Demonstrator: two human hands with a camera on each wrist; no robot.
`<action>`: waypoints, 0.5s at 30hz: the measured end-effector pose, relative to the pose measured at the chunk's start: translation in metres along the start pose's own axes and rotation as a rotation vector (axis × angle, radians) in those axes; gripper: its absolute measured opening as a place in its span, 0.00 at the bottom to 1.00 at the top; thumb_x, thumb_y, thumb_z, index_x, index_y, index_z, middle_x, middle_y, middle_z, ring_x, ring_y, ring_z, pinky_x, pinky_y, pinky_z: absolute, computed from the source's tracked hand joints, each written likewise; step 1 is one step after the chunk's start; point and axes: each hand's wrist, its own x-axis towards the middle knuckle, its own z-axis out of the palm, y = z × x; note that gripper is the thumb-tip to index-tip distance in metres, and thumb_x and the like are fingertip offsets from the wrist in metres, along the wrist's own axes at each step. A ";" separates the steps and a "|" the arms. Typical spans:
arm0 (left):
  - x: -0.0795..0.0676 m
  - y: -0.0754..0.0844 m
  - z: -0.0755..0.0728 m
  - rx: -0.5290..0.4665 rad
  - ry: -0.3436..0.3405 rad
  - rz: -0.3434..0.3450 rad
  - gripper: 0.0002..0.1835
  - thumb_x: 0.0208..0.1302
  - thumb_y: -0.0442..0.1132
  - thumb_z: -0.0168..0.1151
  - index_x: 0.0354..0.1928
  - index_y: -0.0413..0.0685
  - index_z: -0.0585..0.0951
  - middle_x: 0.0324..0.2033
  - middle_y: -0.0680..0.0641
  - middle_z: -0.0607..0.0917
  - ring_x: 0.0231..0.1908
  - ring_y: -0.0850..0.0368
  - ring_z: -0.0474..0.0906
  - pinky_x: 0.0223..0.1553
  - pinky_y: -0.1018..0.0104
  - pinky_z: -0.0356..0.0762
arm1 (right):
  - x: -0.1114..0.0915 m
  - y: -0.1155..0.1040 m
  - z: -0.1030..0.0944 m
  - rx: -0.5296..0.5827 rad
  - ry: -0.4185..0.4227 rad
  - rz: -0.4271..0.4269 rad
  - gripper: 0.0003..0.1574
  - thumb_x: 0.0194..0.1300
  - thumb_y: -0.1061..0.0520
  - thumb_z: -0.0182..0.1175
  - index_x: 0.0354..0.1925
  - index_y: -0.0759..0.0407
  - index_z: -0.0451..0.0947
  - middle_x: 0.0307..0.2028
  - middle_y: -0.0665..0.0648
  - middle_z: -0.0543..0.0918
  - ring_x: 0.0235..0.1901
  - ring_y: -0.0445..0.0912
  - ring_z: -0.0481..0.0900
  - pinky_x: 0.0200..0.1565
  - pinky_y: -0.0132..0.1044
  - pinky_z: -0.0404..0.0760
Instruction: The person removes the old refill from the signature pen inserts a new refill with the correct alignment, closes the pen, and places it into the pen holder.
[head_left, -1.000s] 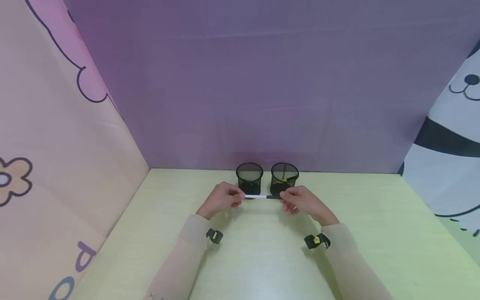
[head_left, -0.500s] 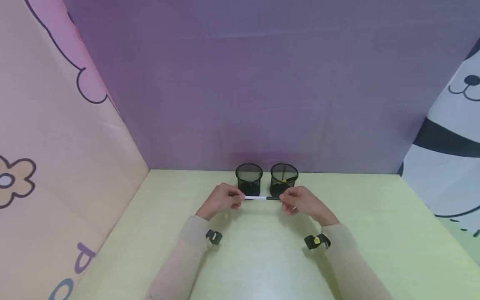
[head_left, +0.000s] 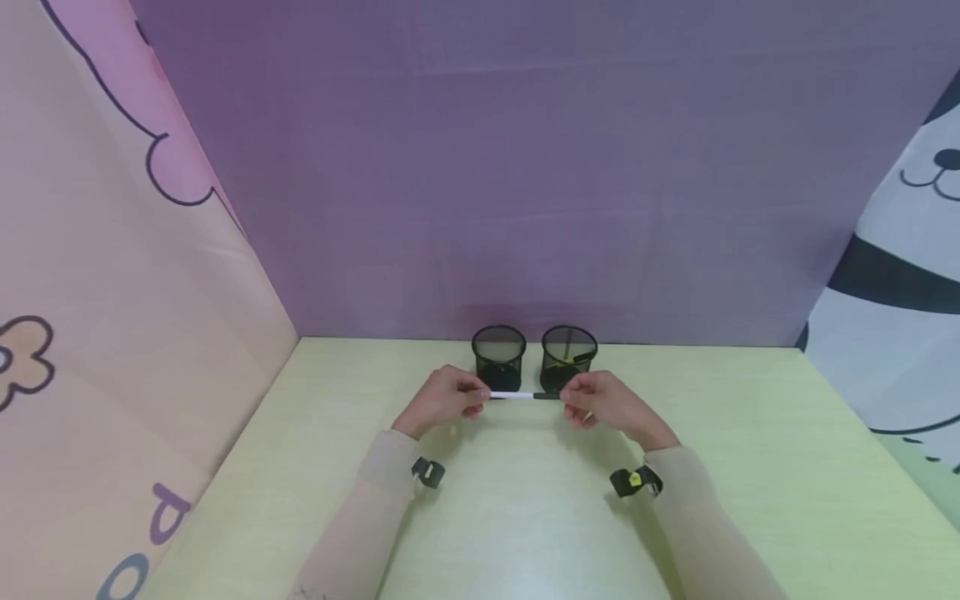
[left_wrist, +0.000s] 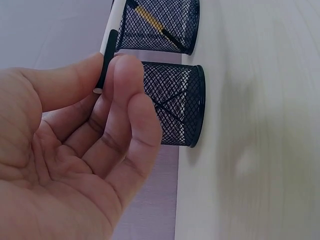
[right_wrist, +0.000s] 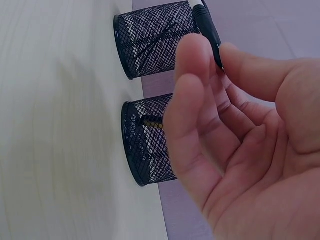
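A slim pen [head_left: 512, 395], white on one part and black on the other, is held level in front of two black mesh pen cups. My left hand [head_left: 450, 395] pinches its white-side end between thumb and fingertips; in the left wrist view that end has a black piece [left_wrist: 107, 55]. The black-side end is pinched by my right hand [head_left: 603, 402], and the right wrist view shows ribs on this black part [right_wrist: 206, 22]. Inside the right cup [head_left: 568, 343] leans a yellow-and-black pen [left_wrist: 150, 20]. Dark lines show through the left cup [left_wrist: 170, 100]; what they are I cannot tell.
The cups stand side by side near the back edge of the pale wooden table [head_left: 495, 517]. Right behind them rises a purple cloth wall [head_left: 525, 183]. Printed cloth panels close off the left [head_left: 112, 267] and right [head_left: 900, 333] sides.
The pen sits very slightly lower against the cups than a second ago. Both hands keep the same pinch and have otherwise barely moved.
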 end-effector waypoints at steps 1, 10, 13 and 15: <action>0.000 0.000 0.000 0.002 -0.001 -0.001 0.08 0.71 0.34 0.64 0.44 0.35 0.88 0.28 0.48 0.87 0.27 0.61 0.81 0.39 0.57 0.87 | 0.000 0.000 0.000 -0.001 0.001 0.000 0.17 0.78 0.58 0.55 0.48 0.74 0.76 0.31 0.56 0.85 0.29 0.45 0.84 0.41 0.48 0.88; 0.000 0.000 0.000 0.009 -0.002 -0.007 0.08 0.71 0.34 0.64 0.44 0.37 0.88 0.28 0.47 0.87 0.28 0.60 0.81 0.39 0.56 0.87 | 0.001 0.001 -0.001 -0.007 0.000 -0.007 0.15 0.77 0.60 0.55 0.49 0.75 0.76 0.32 0.58 0.86 0.29 0.46 0.85 0.40 0.48 0.88; 0.001 0.000 0.000 0.004 -0.005 -0.007 0.08 0.71 0.34 0.64 0.43 0.37 0.88 0.28 0.48 0.87 0.27 0.61 0.81 0.39 0.56 0.86 | 0.001 0.001 -0.002 -0.006 0.002 0.000 0.15 0.77 0.61 0.55 0.50 0.75 0.77 0.33 0.59 0.86 0.29 0.46 0.85 0.40 0.48 0.88; 0.001 -0.001 0.000 0.005 -0.008 -0.002 0.08 0.71 0.34 0.64 0.44 0.36 0.88 0.28 0.47 0.87 0.27 0.61 0.81 0.38 0.57 0.86 | 0.000 0.002 -0.002 -0.007 0.001 0.001 0.14 0.77 0.61 0.55 0.50 0.75 0.76 0.33 0.60 0.86 0.30 0.46 0.85 0.40 0.47 0.88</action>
